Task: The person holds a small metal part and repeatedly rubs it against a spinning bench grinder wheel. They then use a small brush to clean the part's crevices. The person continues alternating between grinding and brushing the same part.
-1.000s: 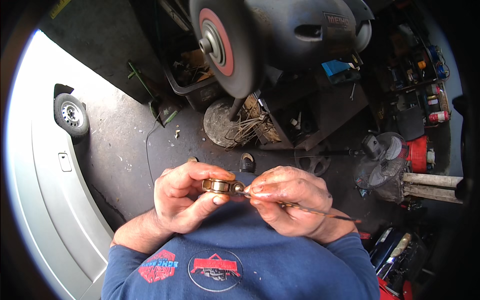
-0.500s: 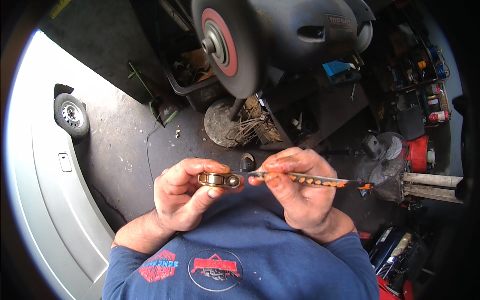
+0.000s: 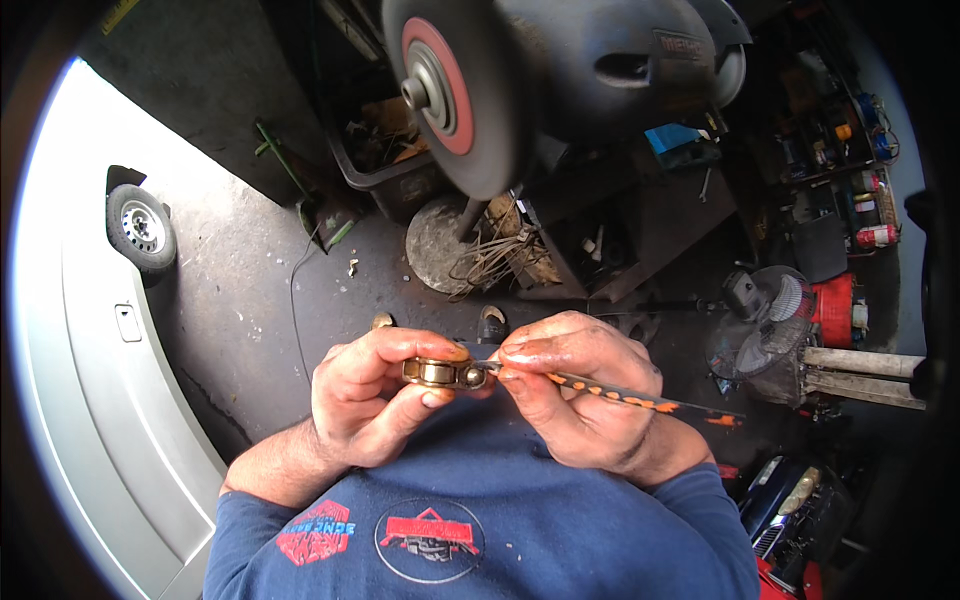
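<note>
My left hand [image 3: 370, 395] pinches a small shiny brass-coloured metal part [image 3: 440, 374] between thumb and fingers. The part has a wide rounded body and a narrower knob-like end facing right. My right hand [image 3: 580, 385] grips a slim black-and-orange stick-like tool [image 3: 610, 397], its back end sloping down to the right. A thin tip of that tool reaches the knob end of the metal part; whether they touch, I cannot tell. Both hands are close together in front of my chest, with dark grime on the fingers.
Above my hands is a bench grinder [image 3: 610, 75] with a large wheel [image 3: 470, 95] that looks blurred. A black bin [image 3: 395, 180] stands behind its round pedestal base [image 3: 435, 245]. A fan [image 3: 765, 335] is to the right, a light-coloured vehicle [image 3: 110, 370] to the left.
My right hand has moved slightly left and down, bringing the tool's tip against or very near the metal part. The tool's back end has dropped. My left hand has shifted slightly right.
</note>
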Available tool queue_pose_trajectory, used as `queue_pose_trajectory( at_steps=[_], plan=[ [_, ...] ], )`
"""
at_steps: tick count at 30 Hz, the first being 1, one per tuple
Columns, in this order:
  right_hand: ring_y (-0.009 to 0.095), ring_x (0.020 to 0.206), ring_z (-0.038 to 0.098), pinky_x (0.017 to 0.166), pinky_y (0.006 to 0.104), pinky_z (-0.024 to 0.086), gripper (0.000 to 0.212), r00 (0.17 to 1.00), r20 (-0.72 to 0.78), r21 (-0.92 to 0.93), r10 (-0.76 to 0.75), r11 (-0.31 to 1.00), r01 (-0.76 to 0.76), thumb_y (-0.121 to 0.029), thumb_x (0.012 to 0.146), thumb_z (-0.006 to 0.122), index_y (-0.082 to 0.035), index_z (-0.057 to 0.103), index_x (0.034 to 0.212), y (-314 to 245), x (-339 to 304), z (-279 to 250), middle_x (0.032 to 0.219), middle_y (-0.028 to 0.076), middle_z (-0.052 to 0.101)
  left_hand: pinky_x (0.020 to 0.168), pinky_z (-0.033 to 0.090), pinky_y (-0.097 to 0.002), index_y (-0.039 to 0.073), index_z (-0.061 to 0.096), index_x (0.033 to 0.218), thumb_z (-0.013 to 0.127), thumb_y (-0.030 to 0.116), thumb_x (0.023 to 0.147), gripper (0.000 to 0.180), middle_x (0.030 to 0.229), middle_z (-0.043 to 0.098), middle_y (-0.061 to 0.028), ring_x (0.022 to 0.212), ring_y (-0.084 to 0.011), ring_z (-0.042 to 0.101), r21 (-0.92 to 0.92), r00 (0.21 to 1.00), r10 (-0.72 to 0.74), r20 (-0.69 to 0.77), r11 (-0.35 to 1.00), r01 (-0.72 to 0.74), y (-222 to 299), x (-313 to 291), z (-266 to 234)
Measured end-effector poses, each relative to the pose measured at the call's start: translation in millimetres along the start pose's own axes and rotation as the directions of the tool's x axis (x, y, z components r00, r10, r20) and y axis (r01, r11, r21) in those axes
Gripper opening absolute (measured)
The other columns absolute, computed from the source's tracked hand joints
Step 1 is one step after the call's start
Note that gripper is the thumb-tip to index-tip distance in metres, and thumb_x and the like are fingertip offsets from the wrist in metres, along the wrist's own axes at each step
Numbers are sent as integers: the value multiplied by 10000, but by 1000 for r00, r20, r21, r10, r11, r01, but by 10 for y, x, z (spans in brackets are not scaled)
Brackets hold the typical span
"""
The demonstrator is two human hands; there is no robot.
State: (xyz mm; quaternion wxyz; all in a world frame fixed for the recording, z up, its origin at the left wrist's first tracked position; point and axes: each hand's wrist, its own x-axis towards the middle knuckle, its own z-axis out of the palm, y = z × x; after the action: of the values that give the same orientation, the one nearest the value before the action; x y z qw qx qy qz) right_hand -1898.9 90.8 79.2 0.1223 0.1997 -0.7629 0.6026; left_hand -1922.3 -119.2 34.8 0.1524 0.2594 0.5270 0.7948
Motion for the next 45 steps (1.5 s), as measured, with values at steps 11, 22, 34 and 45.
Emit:
queue_pose_trajectory(
  at_steps=[11,22,34,45],
  plan=[
    [246,771,714,658,319,551,118,939,344,234,-3,969,-83,5,766,773,2,702,861,122,198,-203,825,131,718,892,569,-364,-78,513,1185,555,71,977,259,1023,680,-214,976,-265,693,-499,795,-476,376,619,607,6,103,-125],
    [210,808,709,690,285,569,171,993,100,130,59,989,-72,37,790,744,19,686,950,32,124,-219,878,134,713,780,567,-291,-49,591,1116,710,52,874,287,996,710,-160,878,-195,708,24,1000,-22,-3,999,22,-44,49,-49],
    [208,764,710,645,291,582,129,998,63,-43,21,999,-18,22,830,709,12,629,930,-51,86,-90,852,167,694,701,581,-296,-14,648,1025,766,73,821,251,949,729,-158,825,-208,730,358,987,159,-32,923,-138,-2,29,-107],
    [252,846,714,693,306,604,246,988,-32,-86,-149,986,145,100,769,728,45,645,995,63,66,71,930,174,695,675,586,-300,-21,635,1052,792,65,788,319,963,720,-190,805,-240,732,481,951,307,-47,841,-248,-55,13,-73]
  ],
)
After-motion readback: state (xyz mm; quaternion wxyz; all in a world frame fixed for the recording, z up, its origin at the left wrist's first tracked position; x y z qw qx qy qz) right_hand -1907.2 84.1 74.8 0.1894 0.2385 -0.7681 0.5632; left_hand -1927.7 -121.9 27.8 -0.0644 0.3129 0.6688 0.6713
